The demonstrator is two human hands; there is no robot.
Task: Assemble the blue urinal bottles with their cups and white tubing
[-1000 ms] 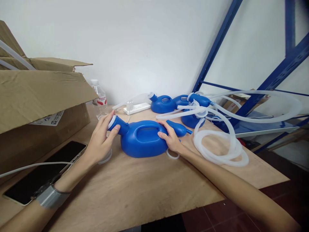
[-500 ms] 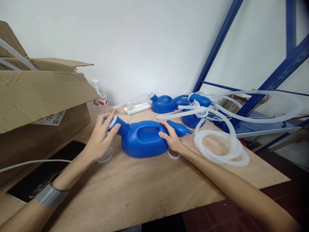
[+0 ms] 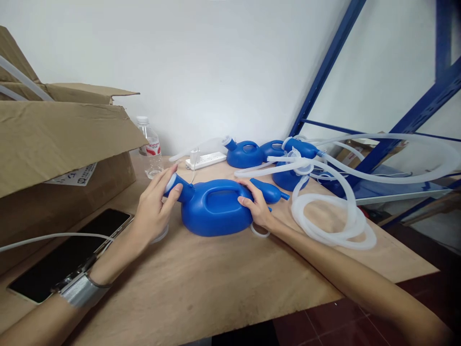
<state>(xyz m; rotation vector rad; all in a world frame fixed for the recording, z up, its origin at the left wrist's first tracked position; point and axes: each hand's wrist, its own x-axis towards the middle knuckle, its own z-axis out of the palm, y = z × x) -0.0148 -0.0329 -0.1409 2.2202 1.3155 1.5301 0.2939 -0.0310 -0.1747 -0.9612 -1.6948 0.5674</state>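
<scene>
A blue plastic bottle [image 3: 216,223] with a loop handle stands on the wooden table, its slanted neck pointing up to the left. My left hand [image 3: 155,204] is closed round the white cap [image 3: 170,183] at the end of that neck, thumb in front and fingers behind. At the other end, my right hand [image 3: 256,204] grips the rear of the bottle beside the handle. A small blue part with a nozzle [image 3: 269,191] lies just behind my right hand. One clear ring [image 3: 260,231] rests near my right wrist; another round clear piece is mostly hidden behind my left hand.
Cardboard box [image 3: 65,139] and black phone [image 3: 72,257] at left; water bottle [image 3: 150,151] and power strip [image 3: 206,160] near the wall. More blue bottles [image 3: 245,156] stand behind, with coiled clear tubing [image 3: 333,240] at right. Blue metal shelving [image 3: 326,72] rises beyond the table.
My left hand has turned slightly round the cap, its wrist rolling. The bottle stays almost in place, and the view has shifted a little.
</scene>
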